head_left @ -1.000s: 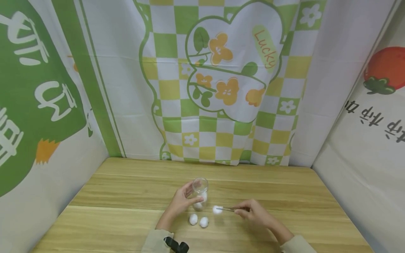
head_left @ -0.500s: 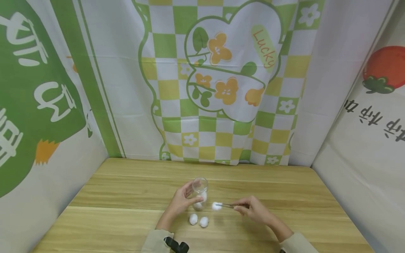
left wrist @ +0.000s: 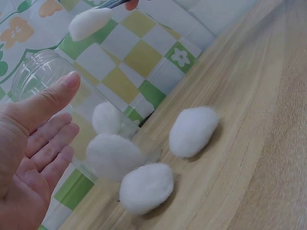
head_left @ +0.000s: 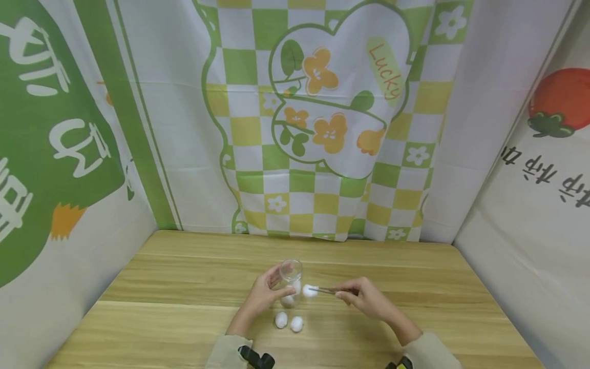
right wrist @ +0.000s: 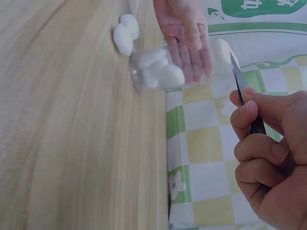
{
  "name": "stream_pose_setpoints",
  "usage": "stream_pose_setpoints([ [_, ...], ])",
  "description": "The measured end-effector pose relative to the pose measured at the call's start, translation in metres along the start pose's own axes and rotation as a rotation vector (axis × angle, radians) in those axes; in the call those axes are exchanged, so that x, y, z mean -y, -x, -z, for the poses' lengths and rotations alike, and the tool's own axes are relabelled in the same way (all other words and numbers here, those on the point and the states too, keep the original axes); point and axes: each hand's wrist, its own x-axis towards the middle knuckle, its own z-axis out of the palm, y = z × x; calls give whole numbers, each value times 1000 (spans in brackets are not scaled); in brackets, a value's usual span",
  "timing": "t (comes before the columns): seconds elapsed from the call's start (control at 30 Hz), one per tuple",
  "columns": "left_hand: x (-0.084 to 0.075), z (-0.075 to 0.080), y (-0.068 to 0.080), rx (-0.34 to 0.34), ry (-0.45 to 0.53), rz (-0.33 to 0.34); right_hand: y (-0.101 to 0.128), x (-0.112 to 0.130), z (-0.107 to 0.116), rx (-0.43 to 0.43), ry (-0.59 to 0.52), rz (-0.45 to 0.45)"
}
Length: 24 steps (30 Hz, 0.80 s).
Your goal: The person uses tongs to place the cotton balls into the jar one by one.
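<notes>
A small clear glass jar [head_left: 291, 275] stands on the wooden table [head_left: 184, 287] with two cotton balls [left wrist: 112, 154] inside it. My left hand [head_left: 267, 292] holds the jar, thumb on one side and fingers [right wrist: 189, 45] across the other. My right hand [head_left: 355, 296] pinches metal tweezers [head_left: 324, 290], and these grip a white cotton ball [head_left: 309, 290] in the air just right of the jar, below its rim. Two more cotton balls [head_left: 281, 320] [head_left: 296, 323] lie on the table in front of the jar.
Printed cloth hangs close behind the table [head_left: 322, 128] and along both sides. The table's back edge [head_left: 299, 237] meets the cloth not far behind the jar. Bare wood lies left and right of the hands.
My right hand has lifted the tweezers and their cotton ball off the table, up and to the left, close beside the jar. The left hand and jar have stayed put.
</notes>
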Motion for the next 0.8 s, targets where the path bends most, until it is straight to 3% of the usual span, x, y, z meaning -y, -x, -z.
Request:
stream_pose_setpoints([
  [0.8, -2, 1, 1, 10, -2, 3, -20, 17, 6, -37, 32, 54],
])
